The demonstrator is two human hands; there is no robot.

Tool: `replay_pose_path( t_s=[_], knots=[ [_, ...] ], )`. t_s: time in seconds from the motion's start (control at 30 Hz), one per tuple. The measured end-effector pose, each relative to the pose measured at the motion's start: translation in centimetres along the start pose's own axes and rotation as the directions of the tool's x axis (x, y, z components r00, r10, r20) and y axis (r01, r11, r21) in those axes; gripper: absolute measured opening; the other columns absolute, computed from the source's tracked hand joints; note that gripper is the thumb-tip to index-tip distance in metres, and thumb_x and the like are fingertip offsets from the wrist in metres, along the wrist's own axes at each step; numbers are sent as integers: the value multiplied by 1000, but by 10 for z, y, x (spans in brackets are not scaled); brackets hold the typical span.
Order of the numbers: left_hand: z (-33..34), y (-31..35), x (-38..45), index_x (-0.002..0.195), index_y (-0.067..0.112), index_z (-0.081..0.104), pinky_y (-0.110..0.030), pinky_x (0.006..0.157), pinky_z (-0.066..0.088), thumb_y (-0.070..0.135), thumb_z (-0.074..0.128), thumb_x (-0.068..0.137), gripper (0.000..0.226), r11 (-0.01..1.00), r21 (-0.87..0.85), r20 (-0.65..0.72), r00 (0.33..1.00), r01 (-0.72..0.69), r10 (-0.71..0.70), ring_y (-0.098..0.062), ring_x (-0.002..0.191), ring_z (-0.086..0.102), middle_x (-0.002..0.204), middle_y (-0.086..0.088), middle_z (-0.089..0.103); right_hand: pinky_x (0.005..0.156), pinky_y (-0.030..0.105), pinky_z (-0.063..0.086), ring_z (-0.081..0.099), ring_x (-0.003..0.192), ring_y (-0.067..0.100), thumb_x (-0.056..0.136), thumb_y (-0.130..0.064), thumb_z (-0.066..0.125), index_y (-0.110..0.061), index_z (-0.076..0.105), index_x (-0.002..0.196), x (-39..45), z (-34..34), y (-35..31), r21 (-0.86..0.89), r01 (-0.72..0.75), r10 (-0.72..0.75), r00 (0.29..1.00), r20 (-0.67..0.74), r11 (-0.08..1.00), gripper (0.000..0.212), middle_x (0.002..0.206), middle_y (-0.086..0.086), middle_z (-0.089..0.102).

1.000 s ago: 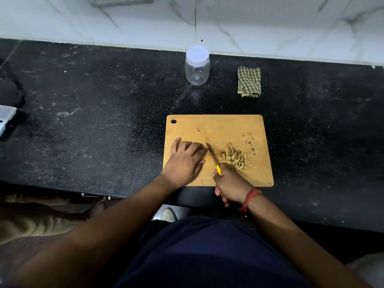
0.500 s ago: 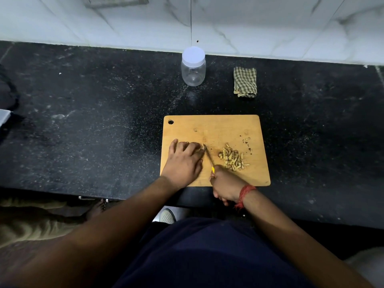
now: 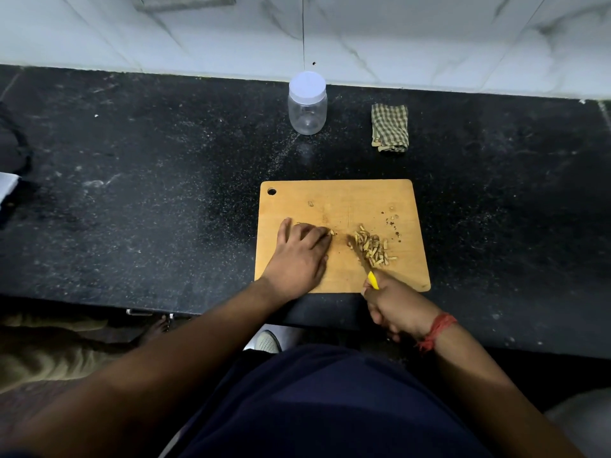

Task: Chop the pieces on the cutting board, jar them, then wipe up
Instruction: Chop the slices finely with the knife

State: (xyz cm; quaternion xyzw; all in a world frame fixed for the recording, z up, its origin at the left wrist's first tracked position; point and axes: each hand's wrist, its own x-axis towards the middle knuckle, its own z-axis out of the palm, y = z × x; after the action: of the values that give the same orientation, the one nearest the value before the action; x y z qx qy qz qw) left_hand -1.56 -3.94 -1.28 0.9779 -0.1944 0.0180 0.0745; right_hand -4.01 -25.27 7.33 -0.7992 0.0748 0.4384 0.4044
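One cutting board (image 3: 344,206) lies on the worktop (image 3: 148,193), at about the centre. One clear jar (image 3: 307,109) with one white lid (image 3: 307,85) stands at 12 o'clock from the board. One folded checked cloth (image 3: 389,127) lies at 1 o'clock. One knife (image 3: 362,259) with a yellow handle is on the board, beside one heap of chopped pieces (image 3: 373,247) at the board's 4 o'clock; the pieces are too many and too small to count. A few loose crumbs (image 3: 393,223) lie at 2 o'clock. Two hands are in view, the left hand (image 3: 297,256) and the right hand (image 3: 393,302), the latter with one red wrist thread (image 3: 436,328).
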Motion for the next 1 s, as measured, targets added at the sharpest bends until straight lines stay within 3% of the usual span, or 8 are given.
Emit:
replay_pose_path(
  t_s=[0.17, 0.27, 0.43, 0.57, 0.8, 1.0],
  knots=[
    [0, 29, 12, 148, 16, 48, -68, 119, 12, 45, 35, 101, 56, 996, -58, 87, 994, -66, 71, -30, 138, 38, 148, -1, 49, 36, 17, 32, 32, 32, 12, 105, -23, 38, -16, 43, 99, 0, -11, -1, 138, 2, 5, 999, -50, 990, 10, 60, 6, 52],
    [0, 35, 13, 147, 18, 50, -66, 120, 13, 42, 38, 102, 52, 995, -97, 33, 999, -23, 27, -29, 136, 40, 144, -2, 51, 36, 18, 33, 33, 32, 12, 105, -25, 39, -17, 43, 100, 0, -13, -1, 151, 26, -18, 998, -53, 988, 10, 61, 7, 52],
    [-6, -2, 4, 128, 16, 62, -57, 110, 33, 23, 56, 95, 34, 955, -153, -175, 945, 252, -277, -30, 112, 50, 120, -5, 57, 38, 20, 35, 34, 34, 13, 105, -26, 39, -21, 43, 97, -1, -15, 3, 141, 31, -25, 999, -42, 990, 11, 62, 6, 53],
    [-7, -33, 4, 119, 19, 67, -52, 102, 35, 29, 55, 97, 27, 918, -91, -118, 911, 386, -395, -30, 104, 51, 116, -5, 57, 39, 20, 36, 35, 35, 13, 105, -27, 40, -19, 43, 99, 1, -13, 3, 123, 33, -29, 999, -34, 992, 11, 62, 5, 54],
    [-10, -28, 19, 106, 19, 69, -48, 98, 33, 36, 59, 96, 23, 947, -96, -100, 943, 308, -317, -26, 101, 53, 109, 0, 62, 39, 21, 36, 35, 34, 13, 104, -27, 40, -21, 43, 95, 5, -12, -3, 121, 53, -50, 999, -20, 991, 12, 61, 4, 55],
    [-7, 19, 33, 102, 17, 69, -44, 94, 34, 35, 59, 96, 21, 987, -152, -166, 984, 43, -68, -22, 97, 54, 101, 1, 62, 39, 21, 36, 34, 34, 13, 104, -27, 41, -20, 43, 97, 5, -13, -1, 145, 50, -45, 998, -35, 988, 11, 60, 4, 54]
  ],
)
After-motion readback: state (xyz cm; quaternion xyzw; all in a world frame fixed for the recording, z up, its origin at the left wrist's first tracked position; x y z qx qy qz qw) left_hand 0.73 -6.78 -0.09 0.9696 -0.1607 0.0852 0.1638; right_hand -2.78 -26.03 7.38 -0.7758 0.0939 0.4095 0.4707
